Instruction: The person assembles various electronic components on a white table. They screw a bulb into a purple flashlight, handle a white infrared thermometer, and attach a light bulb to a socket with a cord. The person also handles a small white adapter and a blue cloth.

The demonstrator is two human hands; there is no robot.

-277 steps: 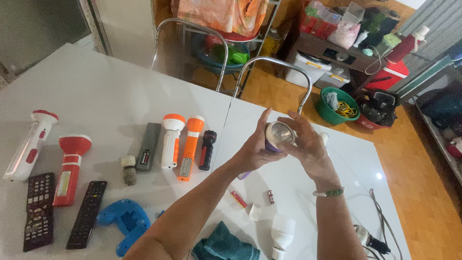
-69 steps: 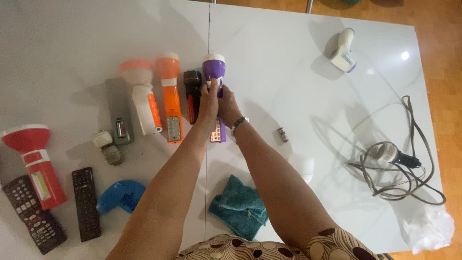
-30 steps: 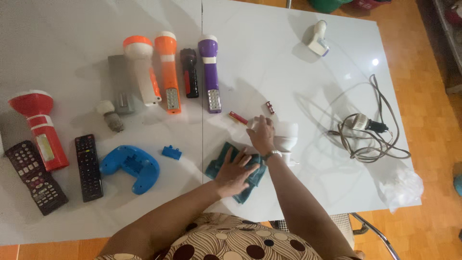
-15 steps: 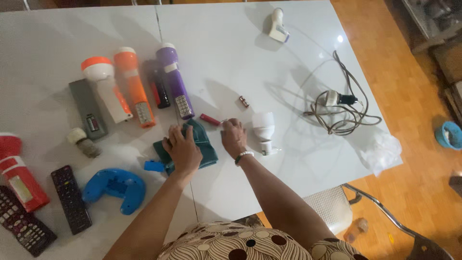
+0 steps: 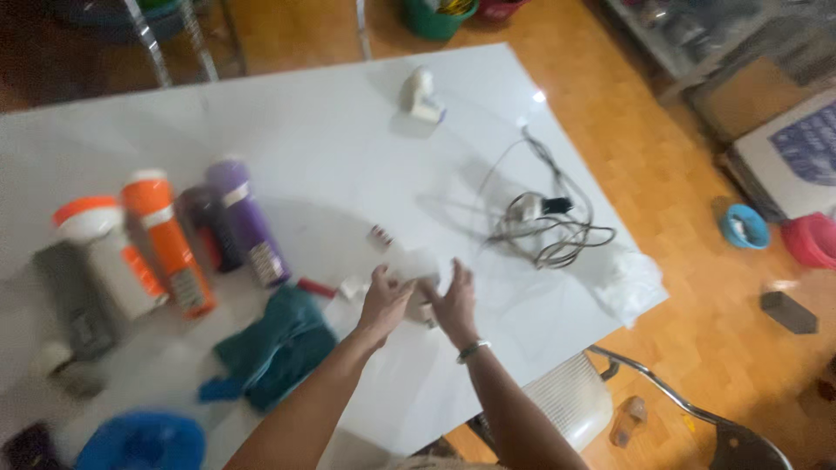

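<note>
Two hands, one (image 5: pixel 383 300) and the other (image 5: pixel 453 300), are at the middle of the frame. Four flashlights lie at the left of the bench (image 5: pixel 331 130): one white and orange (image 5: pixel 104 252), one orange (image 5: pixel 165 239), one dark (image 5: pixel 209 231), one purple (image 5: pixel 248 218). There is one teal cloth (image 5: pixel 279 344), one bundle of cords (image 5: pixel 544 226), and one white plug (image 5: pixel 421 94) at the top.

Head view looks steeply down (blurred) at table (image 5: pixel 313 130).

You're in a home room: white bench (image 5: pixel 287 122) strewn with torches (image 5: pixel 165 239) and a tangled cable (image 5: pixel 544 226), wooden parquet floor (image 5: pixel 697 296), plastic baskets (image 5: pixel 744 226), metal chair (image 5: pixel 670 392).
</note>
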